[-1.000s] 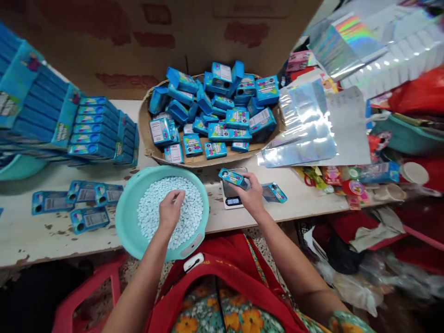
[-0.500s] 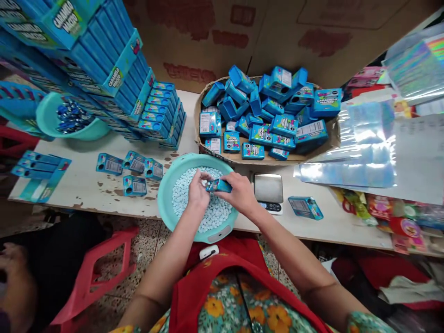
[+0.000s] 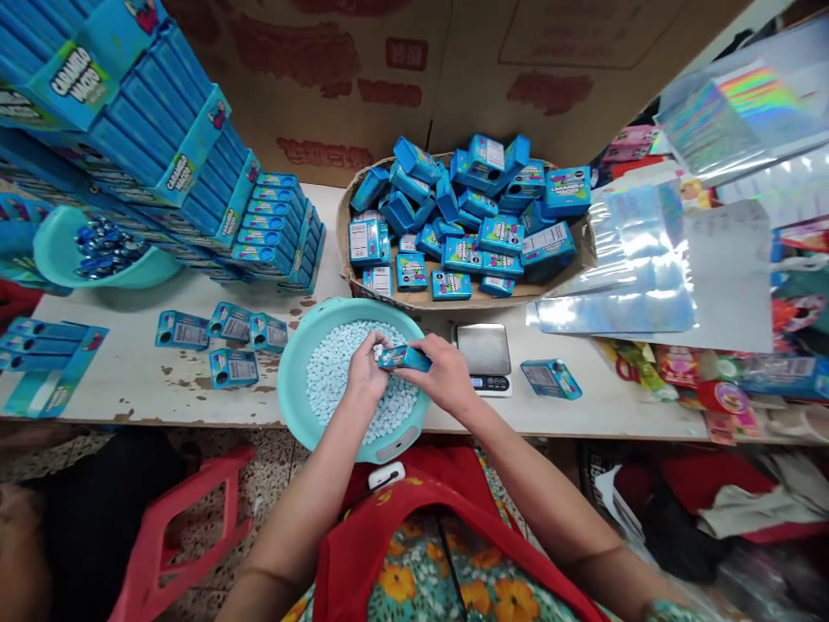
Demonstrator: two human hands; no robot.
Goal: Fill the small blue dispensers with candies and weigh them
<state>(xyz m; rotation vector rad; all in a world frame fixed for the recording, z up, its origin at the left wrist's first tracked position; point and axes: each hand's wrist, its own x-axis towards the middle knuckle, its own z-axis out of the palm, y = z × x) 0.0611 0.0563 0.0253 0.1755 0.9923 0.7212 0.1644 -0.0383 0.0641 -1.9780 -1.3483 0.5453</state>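
My right hand (image 3: 446, 373) is closed on a small blue candy box (image 3: 404, 357), held nearly level above a turquoise basin (image 3: 289, 380). My left hand (image 3: 366, 373) is cupped at the box's left end, with a few white candies (image 3: 378, 352) at its fingers. Many more pale candies (image 3: 330, 367) fill the bottom of the basin below both hands. Just right of my right hand lies a small digital scale (image 3: 483, 352) with a bare metal plate. Farther right, a single blue box (image 3: 550, 378) lies on the table.
A cardboard tray (image 3: 414, 298) heaped with blue boxes stands behind the basin. Stacked display boxes (image 3: 187, 173) tower at left, by a bowl (image 3: 146, 269) of shiny blue wrapped pieces. Several boxes (image 3: 233, 367) lie left of the basin. Holographic sheets (image 3: 622, 276) cover the right. A person sits beyond a red stool (image 3: 187, 527).
The camera view has shifted to the right, so the table things appear farther left. Both hands stay over the basin with the box between them; the left fingers have curled in slightly.
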